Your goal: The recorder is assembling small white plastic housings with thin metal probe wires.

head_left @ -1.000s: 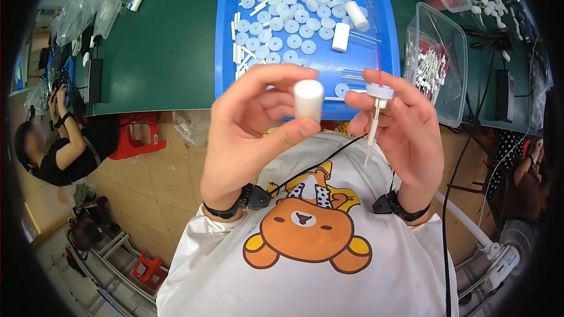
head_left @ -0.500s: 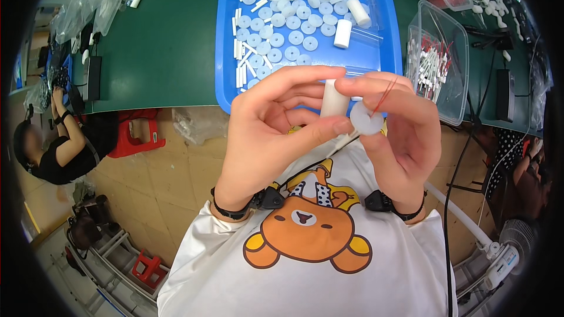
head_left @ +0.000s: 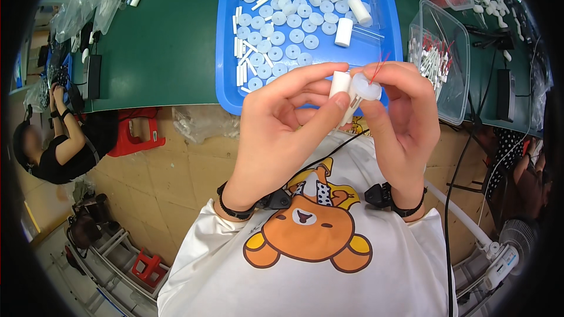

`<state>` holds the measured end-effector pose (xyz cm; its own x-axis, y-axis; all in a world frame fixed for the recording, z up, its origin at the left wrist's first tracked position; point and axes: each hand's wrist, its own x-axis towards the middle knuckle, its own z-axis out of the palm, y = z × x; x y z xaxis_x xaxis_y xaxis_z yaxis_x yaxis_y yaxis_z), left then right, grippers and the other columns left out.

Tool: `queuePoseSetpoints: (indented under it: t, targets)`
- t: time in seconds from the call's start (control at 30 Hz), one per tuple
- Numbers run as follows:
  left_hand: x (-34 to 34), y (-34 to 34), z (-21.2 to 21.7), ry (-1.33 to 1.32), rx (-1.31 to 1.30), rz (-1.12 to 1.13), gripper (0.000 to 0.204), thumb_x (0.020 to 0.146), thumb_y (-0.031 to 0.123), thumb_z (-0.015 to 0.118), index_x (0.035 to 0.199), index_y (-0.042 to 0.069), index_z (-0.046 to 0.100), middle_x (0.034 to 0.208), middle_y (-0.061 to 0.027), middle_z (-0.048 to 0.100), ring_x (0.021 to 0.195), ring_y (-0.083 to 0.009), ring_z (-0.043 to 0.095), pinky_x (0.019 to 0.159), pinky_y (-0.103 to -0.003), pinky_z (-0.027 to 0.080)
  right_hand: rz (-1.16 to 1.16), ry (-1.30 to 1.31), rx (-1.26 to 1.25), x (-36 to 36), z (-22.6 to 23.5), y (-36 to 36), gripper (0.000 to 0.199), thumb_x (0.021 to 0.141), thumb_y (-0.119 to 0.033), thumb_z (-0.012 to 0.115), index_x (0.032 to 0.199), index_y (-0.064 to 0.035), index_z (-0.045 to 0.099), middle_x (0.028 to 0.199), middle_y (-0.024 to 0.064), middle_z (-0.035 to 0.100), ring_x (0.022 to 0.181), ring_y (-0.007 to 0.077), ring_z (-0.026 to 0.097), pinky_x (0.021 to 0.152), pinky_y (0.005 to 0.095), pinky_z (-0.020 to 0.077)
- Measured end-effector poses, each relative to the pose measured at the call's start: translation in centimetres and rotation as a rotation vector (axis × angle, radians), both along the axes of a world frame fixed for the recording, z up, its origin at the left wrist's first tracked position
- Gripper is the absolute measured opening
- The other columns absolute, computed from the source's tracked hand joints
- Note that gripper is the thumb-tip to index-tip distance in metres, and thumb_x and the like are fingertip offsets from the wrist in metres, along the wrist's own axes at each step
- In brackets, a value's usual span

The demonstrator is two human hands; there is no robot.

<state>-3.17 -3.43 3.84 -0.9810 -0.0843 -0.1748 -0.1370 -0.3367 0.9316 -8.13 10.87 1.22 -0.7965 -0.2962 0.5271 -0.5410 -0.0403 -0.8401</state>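
In front of my chest, just off the near edge of a blue tray (head_left: 226, 85), my two hands meet. A short white cylinder (head_left: 339, 83) is pinched between the thumb and fingers of my left hand (head_left: 276, 123). My right hand (head_left: 408, 108) grips a translucent white disc (head_left: 366, 87) by its edge. Thin red wires (head_left: 380, 64) rise from the disc's middle, and a pale slim part (head_left: 354, 103) slants down beneath it. Disc and cylinder are side by side; whether they touch, I cannot tell.
The tray holds several loose discs (head_left: 277, 38), short white rods (head_left: 241, 74), two white cylinders (head_left: 343, 33) and clear tubes (head_left: 369, 36). Right of it, a clear plastic box (head_left: 463, 91) holds white pieces with red wires. Plastic bags (head_left: 88, 0) lie far left. Another person (head_left: 59, 147) sits at left.
The cylinder has tilted in my left hand and come up close beside the disc. My right hand has raised and tipped the disc, and the slim part beneath it now shows.
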Motion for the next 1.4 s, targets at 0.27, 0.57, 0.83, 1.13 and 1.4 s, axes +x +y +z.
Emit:
queuePoseSetpoints:
  t: [0.27, 0.57, 0.83, 1.13, 1.4]
  targets:
    - [0.1, 0.8, 0.0, 0.041, -0.058, 0.016, 0.033, 0.082, -0.004, 0.060, 0.114, -0.007, 0.055, 0.101, -0.0137, 0.062, 0.089, -0.0153, 0.062, 0.070, -0.024, 0.057, -0.049, 0.001, 0.085, -0.2, 0.5, 0.4, 0.026, 0.074, 0.005, 0.067, 0.098, 0.0027, 0.058, 0.093, 0.0125, 0.057, 0.081, 0.0189, 0.057, 0.068, 0.0268, 0.0489]
    - [0.3, 1.3, 0.1, 0.133, -0.245, 0.074, 0.034, 0.075, -0.008, 0.061, 0.107, -0.004, 0.054, 0.089, -0.0106, 0.066, 0.080, -0.0116, 0.064, 0.065, -0.022, 0.053, 0.161, -0.496, -0.060, 0.2, 2.4, 1.3, 0.025, 0.085, 0.000, 0.055, 0.108, 0.0063, 0.051, 0.105, 0.0140, 0.055, 0.101, 0.0175, 0.053, 0.083, 0.0291, 0.0459]
    - [0.4, 1.1, 0.2, 0.092, -0.186, 0.068, 0.021, 0.077, -0.006, 0.062, 0.092, -0.002, 0.047, 0.081, -0.0077, 0.065, 0.076, -0.0077, 0.062, 0.065, -0.019, 0.049, 0.274, -0.655, -0.281, 0.0, 1.5, 1.5, 0.022, 0.085, 0.005, 0.057, 0.106, 0.0088, 0.054, 0.107, 0.0162, 0.059, 0.093, 0.0187, 0.061, 0.070, 0.0253, 0.0542]
    - [0.5, 1.6, -0.6, 0.154, -0.235, -0.042, 0.025, 0.077, -0.008, 0.066, 0.095, -0.004, 0.049, 0.092, -0.0126, 0.062, 0.088, -0.0148, 0.061, 0.075, -0.027, 0.050, 0.297, -0.688, -0.287, 0.4, 1.5, 2.8, 0.041, 0.074, 0.009, 0.066, 0.112, 0.0080, 0.053, 0.113, 0.0165, 0.057, 0.105, 0.0222, 0.056, 0.087, 0.0326, 0.0479]
    - [-0.8, 2.4, -1.0, 0.152, -0.243, -0.282, 0.008, 0.082, 0.000, 0.062, 0.091, -0.002, 0.061, 0.089, -0.0077, 0.060, 0.085, -0.0139, 0.059, 0.074, -0.027, 0.047, 0.131, -0.507, -0.187, 1.5, -0.4, 5.7, 0.034, 0.068, 0.003, 0.072, 0.101, 0.0032, 0.063, 0.108, 0.0135, 0.057, 0.100, 0.0200, 0.055, 0.087, 0.0306, 0.0437]
